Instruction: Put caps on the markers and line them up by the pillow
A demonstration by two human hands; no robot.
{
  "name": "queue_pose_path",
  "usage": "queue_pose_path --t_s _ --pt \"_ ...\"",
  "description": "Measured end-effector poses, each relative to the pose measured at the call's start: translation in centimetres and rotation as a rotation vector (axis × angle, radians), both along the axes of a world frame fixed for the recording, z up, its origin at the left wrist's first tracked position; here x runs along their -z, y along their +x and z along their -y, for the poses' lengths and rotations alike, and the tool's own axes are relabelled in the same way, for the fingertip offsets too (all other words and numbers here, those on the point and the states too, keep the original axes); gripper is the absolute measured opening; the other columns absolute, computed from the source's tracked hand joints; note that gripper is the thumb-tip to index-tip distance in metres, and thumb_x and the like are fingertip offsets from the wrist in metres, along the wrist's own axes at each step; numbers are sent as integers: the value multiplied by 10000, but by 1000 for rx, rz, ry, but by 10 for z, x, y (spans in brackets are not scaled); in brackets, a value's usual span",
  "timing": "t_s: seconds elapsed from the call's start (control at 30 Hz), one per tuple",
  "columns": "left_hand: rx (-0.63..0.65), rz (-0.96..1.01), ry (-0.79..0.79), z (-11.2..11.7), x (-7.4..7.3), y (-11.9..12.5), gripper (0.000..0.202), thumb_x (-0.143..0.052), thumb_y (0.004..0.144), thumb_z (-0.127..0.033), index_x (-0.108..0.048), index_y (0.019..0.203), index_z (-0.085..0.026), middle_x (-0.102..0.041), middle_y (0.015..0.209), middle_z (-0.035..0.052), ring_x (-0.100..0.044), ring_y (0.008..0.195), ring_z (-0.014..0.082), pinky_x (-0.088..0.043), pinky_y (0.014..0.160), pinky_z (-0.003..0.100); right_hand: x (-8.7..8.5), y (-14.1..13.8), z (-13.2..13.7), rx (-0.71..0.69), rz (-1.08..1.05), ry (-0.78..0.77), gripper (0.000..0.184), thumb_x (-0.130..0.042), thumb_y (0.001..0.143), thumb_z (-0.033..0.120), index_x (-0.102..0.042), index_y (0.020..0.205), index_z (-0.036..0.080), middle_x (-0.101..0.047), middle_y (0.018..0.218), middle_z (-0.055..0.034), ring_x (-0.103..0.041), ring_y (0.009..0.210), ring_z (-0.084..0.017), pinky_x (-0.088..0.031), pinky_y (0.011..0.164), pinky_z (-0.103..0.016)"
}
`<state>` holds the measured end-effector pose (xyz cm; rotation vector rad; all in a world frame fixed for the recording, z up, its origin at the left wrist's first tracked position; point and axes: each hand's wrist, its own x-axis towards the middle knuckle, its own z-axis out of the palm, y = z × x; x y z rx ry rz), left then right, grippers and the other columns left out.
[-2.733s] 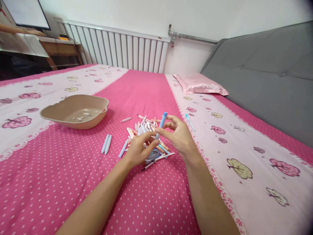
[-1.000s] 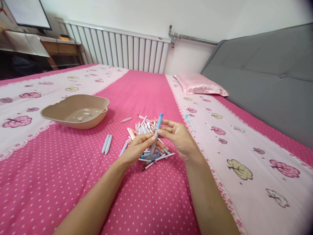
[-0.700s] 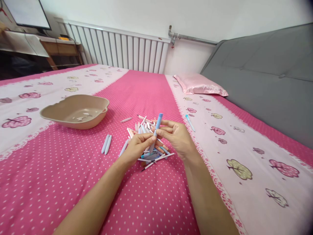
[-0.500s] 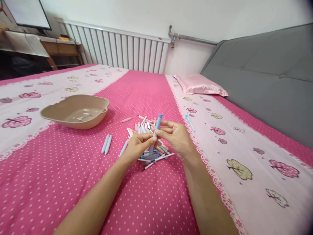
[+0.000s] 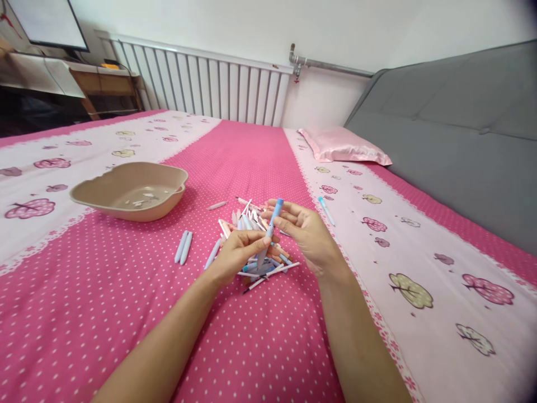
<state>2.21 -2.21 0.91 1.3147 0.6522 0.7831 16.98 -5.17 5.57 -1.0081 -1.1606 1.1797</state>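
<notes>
Basin (image 5: pixel 128 208) sits left of the pile (image 5: pixel 263 269); above the pile, the left hand (image 5: pixel 238 252) pinches the pen (image 5: pixel 276 214) low, its long axis slanting up rightward. Over the pile's right side, the right hand (image 5: pixel 309 236) flanks the blue end, fingers parted, contact unclear, looser than its earlier pinch.

The held pen (image 5: pixel 275 216) looks smooth, perhaps matt plastic; the basin (image 5: pixel 130 213), smooth plastic; the pillow (image 5: pixel 344 145), glossy cloth.
</notes>
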Motion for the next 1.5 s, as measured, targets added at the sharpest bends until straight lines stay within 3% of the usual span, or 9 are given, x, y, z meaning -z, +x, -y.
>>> queue_pose_path --t_s 0.23,0.4,0.57,0.73,0.83,0.93,1.1,1.33,1.5 --pt "11 12 53 -1 3 2 309 -689 719 -401 -690 832 -114 -721 744 97 -680 709 208 -516 684 293 4 0 -2 141 60 -28 519 -812 559 303 -623 1013 138 -693 732 -32 -653 673 -172 -531 687 -331" --pt "-29 23 36 0 2 4 307 -748 656 -375 -647 789 -118 -722 739 88 -683 666 198 -517 633 271 8 -2 -4 127 68 5 523 -806 563 329 -611 1008 137 -693 770 -40 -651 678 -166 -527 677 -322" --pt "-25 32 24 0 0 4 310 -734 672 -380 -650 811 -116 -715 722 83 -680 655 195 -519 624 269 6 -1 -3 109 72 27 497 -783 606 331 -603 1033 152 -698 867 -67 -664 778 -186 -530 761 -348" --pt "-260 93 38 -3 2 3 301 -744 662 -371 -662 828 -134 -702 710 42 -647 586 141 -498 548 213 4 9 -4 169 110 67 339 -688 717 252 -608 1035 167 -688 987 -90 -643 940 -179 -496 866 -336" --pt "-440 132 18 -7 3 2 327 -735 661 -405 -646 821 -134 -684 683 25 -616 516 128 -490 489 216 12 17 -9 210 304 49 271 -611 750 160 -625 1021 170 -691 956 -72 -645 911 -170 -500 835 -328" --pt "-566 145 0 -9 3 2 375 -733 646 -438 -621 823 -127 -680 681 32 -593 465 130 -494 445 236 26 22 -16 220 667 7 281 -566 750 95 -659 1000 185 -699 899 -52 -647 862 -178 -487 811 -325" --pt "-603 118 16 -9 3 2 407 -728 643 -457 -621 850 -124 -684 704 32 -578 445 112 -484 421 222 47 17 -24 186 1142 -115 286 -595 728 127 -692 979 224 -700 860 -49 -629 800 -201 -440 689 -285" --pt "-564 99 49 -8 6 3 417 -722 644 -480 -625 835 -122 -690 705 37 -597 477 114 -477 444 205 58 9 -28 130 1233 -137 173 -644 688 160 -712 837 215 -687 776 -37 -608 722 -174 -379 599 -243" --pt "-507 102 46 -8 7 3 422 -720 642 -491 -614 843 -135 -681 683 27 -621 495 144 -499 467 237 60 12 -30 167 1224 -128 162 -645 689 157 -694 834 210 -692 805 -38 -618 762 -175 -396 630 -241"
